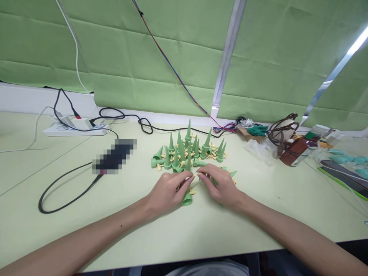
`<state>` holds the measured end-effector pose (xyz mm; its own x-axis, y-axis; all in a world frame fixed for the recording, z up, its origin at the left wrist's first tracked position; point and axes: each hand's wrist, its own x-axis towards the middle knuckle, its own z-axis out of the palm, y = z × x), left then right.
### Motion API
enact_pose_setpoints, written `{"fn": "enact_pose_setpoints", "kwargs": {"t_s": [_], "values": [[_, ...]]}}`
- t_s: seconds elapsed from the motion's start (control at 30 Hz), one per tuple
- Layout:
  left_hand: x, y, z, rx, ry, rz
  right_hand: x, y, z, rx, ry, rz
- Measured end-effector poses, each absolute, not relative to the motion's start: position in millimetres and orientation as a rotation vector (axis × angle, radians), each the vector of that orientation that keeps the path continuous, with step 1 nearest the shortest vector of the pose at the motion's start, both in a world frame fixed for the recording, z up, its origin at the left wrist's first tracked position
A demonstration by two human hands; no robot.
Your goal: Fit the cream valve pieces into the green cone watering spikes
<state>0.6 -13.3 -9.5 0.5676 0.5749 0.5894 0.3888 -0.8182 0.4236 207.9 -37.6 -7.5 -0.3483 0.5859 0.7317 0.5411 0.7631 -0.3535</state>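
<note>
Fingers of our left hand point(168, 189) and right hand point(220, 184) are pinching one small yellow piece point(196, 175) between them, thumbs meeting index fingers. We're working over a pale table point(138, 245). Green cone pile point(182, 153) is sitting on it, some cones standing, some lying, yellow bits point(159, 167) mixing in. White power strip point(76, 131) is lying left of the pile and farther back; brown bottle point(297, 151) is sitting well right of it. One loose green cone point(187, 199) is lying just in front of the pile, open end facing us, just beside our left hand. We're holding the yellow piece at the pile's near edge.
</note>
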Motion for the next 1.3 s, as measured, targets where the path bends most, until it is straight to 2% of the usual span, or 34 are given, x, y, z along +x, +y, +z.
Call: {"fn": "enact_pose_setpoints", "kwargs": {"t_s": [0.33,0.87,1.3], "values": [[0.3,-11.8,-12.8,2.550,0.853,1.075,208.8,-37.5,-9.1,-0.881,-1.985,0.073],[2.5,-13.1,-6.2,2.541,1.017,0.665,208.0,-37.4,-9.6,-0.915,-1.982,0.107],[3.3,-14.6,-4.1,2.563,1.012,0.623,208.4,-37.3,-11.5,-0.916,-1.984,0.118]]}}
